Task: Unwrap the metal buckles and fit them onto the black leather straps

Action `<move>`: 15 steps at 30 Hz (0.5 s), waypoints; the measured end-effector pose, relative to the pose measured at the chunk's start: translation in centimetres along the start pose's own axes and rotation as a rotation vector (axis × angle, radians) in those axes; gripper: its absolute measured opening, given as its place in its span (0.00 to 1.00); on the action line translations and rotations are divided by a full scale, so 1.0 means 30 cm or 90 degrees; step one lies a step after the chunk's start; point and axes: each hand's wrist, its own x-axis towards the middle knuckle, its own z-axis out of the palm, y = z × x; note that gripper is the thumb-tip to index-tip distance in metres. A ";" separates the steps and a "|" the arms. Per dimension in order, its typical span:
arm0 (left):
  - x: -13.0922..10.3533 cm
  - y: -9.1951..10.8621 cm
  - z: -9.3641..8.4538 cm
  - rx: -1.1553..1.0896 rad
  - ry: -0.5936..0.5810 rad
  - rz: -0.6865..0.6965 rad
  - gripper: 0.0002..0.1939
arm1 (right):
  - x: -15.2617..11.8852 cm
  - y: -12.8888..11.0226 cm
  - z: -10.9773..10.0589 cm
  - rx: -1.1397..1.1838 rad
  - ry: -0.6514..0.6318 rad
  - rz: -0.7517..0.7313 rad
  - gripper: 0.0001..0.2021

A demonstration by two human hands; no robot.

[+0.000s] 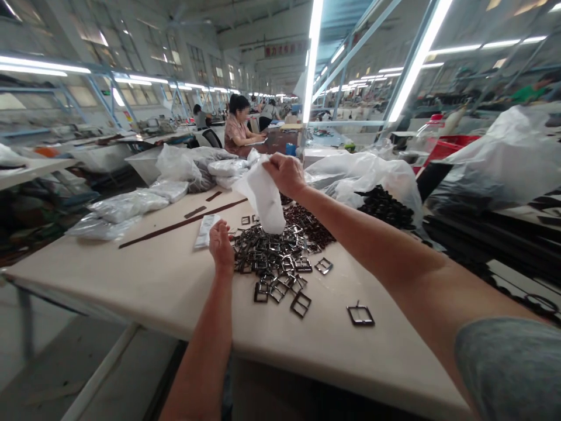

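Observation:
My right hand (287,173) is raised over the table, its fingers pinching the top of a thin white plastic bag (266,202). The bag hangs down, its lower end over a heap of dark metal belt buckles (272,251). My left hand (221,242) is at the left edge of the heap with its fingers curled; whatever they may hold is hidden. Just left of that hand lies a small white packet (204,233). A few buckles lie apart from the heap, among them a single square buckle (360,314) toward the front right.
Behind the buckles is a mound of small brown pieces (311,225). A long dark strip (184,222) crosses the pale tabletop (175,286). Filled plastic bags (131,204) line the left back; a large clear bag with black pieces (385,204) stands right. A person (241,128) sits beyond.

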 end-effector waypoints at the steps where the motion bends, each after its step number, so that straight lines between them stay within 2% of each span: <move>1: 0.000 0.002 -0.001 -0.002 0.002 -0.001 0.26 | 0.000 -0.002 0.000 0.019 0.004 -0.007 0.13; 4: -0.004 0.008 -0.003 0.010 0.002 0.010 0.27 | 0.015 -0.011 -0.011 0.084 0.052 -0.016 0.13; 8: -0.011 0.019 -0.004 0.011 -0.012 0.007 0.31 | 0.045 -0.024 -0.042 0.119 0.059 -0.024 0.14; 11: -0.016 0.027 -0.001 -0.039 -0.058 0.054 0.40 | 0.018 -0.047 -0.045 0.152 0.081 -0.019 0.14; 13: -0.024 0.031 0.002 -0.083 -0.101 0.100 0.51 | -0.040 -0.081 -0.020 0.164 0.032 -0.043 0.15; 15: -0.039 0.037 0.009 -0.099 -0.128 0.106 0.60 | -0.121 -0.131 0.030 0.206 -0.046 -0.047 0.16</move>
